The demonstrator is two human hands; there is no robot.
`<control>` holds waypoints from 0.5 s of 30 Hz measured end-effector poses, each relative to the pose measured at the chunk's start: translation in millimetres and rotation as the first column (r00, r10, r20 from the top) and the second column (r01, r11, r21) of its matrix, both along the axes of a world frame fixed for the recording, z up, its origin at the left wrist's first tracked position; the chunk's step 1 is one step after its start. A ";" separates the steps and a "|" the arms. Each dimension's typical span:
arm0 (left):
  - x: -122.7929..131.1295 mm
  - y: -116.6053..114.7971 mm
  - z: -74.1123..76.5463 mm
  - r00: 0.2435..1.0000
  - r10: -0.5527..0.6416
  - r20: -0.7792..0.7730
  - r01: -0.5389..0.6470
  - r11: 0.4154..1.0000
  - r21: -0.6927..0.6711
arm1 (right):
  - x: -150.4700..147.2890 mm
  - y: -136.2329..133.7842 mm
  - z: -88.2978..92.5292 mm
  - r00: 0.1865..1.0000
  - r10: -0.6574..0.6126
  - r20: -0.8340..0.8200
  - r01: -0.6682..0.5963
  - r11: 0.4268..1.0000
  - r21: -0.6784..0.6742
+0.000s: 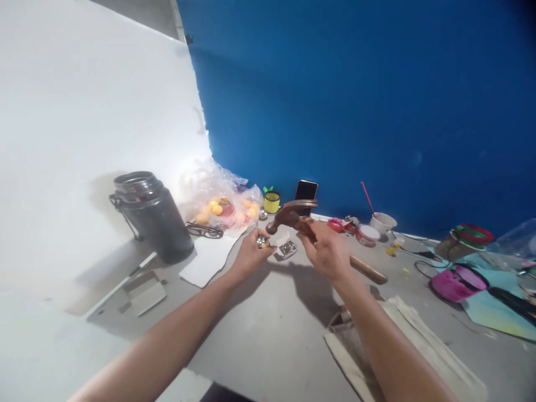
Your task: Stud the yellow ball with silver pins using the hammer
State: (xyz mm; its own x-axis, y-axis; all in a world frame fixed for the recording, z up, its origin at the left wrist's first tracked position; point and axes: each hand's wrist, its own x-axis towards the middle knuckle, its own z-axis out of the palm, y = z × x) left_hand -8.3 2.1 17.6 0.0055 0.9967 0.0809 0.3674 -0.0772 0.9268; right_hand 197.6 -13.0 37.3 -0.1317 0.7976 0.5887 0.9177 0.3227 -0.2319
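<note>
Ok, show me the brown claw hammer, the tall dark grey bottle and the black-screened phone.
Brown claw hammer [290, 212], head camera view: its head.
Tall dark grey bottle [156, 220], head camera view: its body's middle.
Black-screened phone [306, 190], head camera view: its screen, upper part.

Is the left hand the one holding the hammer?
No, the right hand grips the hammer, while the left hand has a small shiny thing at its fingers.

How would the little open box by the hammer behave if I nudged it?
The box would probably slide rather than roll, given its flat sides. Its thin-looking walls may flex, and the shiny bits could spill through the open top.
</note>
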 end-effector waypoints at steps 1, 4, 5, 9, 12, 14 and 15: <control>-0.1 0.0 0.2 1.000 0.007 -0.003 -0.007 1.000 0.022 | -4.2 -1.8 -2.2 0.999 0.037 0.008 -0.037 0.999 0.008; -0.1 -0.5 0.3 1.000 0.014 -0.009 -0.013 0.998 0.064 | -10.6 -5.2 -4.4 0.998 0.059 0.031 -0.060 0.998 0.019; -0.4 -0.8 0.3 1.000 0.017 -0.017 -0.016 0.998 0.065 | -10.6 -5.6 -3.5 0.999 0.039 0.026 -0.040 0.999 0.035; -2.1 -0.8 -0.6 0.999 0.008 -0.036 -0.006 0.999 0.044 | -5.5 -4.4 -0.1 1.000 0.009 -0.019 -0.007 0.995 0.096; -3.2 1.2 -1.9 1.000 -0.009 -0.022 0.010 0.998 0.055 | -3.6 -2.5 -2.8 0.997 0.080 -0.003 -0.080 0.996 0.041; -3.5 3.1 -2.8 1.000 -0.004 -0.023 0.005 0.997 0.076 | -3.2 -1.5 -4.8 0.997 0.078 -0.013 -0.078 0.997 0.011; -3.5 3.9 -3.0 1.000 0.005 -0.026 -0.003 0.996 0.088 | -3.0 -1.1 -5.2 0.998 0.060 -0.031 -0.060 0.998 0.015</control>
State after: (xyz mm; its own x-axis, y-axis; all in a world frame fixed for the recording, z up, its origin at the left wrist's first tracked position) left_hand -11.8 6.0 14.6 0.0046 0.9858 0.1679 0.3915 -0.1563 0.9068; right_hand 194.6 -14.1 32.0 -0.1601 0.7803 0.6046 0.8889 0.3803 -0.2555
